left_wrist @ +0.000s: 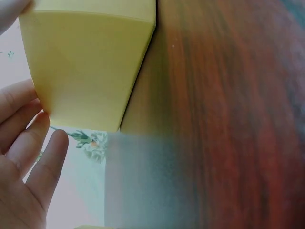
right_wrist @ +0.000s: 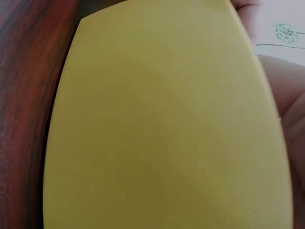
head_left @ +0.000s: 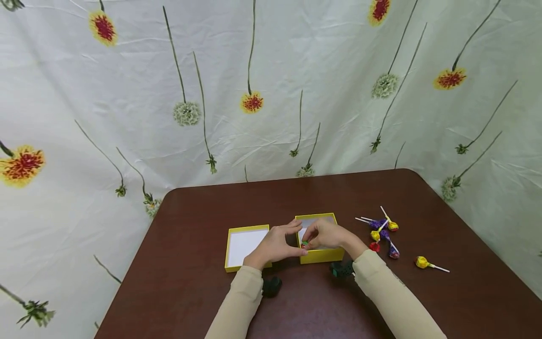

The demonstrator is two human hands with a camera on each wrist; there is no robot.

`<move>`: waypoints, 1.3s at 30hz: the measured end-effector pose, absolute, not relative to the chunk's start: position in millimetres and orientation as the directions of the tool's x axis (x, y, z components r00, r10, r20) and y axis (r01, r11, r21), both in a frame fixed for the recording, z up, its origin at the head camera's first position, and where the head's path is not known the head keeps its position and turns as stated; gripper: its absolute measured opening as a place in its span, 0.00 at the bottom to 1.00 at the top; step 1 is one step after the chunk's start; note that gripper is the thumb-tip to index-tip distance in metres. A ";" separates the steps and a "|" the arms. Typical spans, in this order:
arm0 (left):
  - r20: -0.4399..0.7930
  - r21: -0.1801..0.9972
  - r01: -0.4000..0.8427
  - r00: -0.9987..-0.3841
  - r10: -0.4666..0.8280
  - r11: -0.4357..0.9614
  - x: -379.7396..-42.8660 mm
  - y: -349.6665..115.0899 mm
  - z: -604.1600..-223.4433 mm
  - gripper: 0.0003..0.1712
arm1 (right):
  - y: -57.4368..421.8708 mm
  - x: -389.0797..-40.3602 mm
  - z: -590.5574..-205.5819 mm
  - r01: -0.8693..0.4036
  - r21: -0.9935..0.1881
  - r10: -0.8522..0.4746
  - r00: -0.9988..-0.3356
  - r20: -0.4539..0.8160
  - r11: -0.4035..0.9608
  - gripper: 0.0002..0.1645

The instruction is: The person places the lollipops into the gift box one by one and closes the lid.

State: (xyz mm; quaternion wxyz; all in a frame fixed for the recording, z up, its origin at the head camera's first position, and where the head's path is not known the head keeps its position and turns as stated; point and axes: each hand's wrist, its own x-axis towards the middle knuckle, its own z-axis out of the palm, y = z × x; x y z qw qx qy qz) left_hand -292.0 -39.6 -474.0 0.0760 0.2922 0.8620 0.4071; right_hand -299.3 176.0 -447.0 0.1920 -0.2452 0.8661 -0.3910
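Left hand (head_left: 275,244) was at the left side of the yellow box (head_left: 322,255), fingers apart and fairly straight, touching its edge; thumb by the front left corner. Right hand (head_left: 329,234) reached over the box, fingers together, pinching a small red-and-green item (head_left: 304,244) inside, near the left wall; exact kind too small to tell. Box sat on the brown table (head_left: 190,230), open side up. White-lined shallow yellow tray (head_left: 245,247) lay just left of it, partly behind the left hand. Lollipop pile (head_left: 384,233), yellow, purple and red, lay right of the box; single yellow lollipop (head_left: 422,262) lay apart, nearer the person.
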 end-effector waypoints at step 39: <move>0.100 0.773 0.421 -0.819 0.564 0.475 -287.7 -40.1 -472.3 0.46 | 181.8 -291.7 -427.8 -0.245 -0.774 -0.506 -0.856 -0.110 0.584 0.13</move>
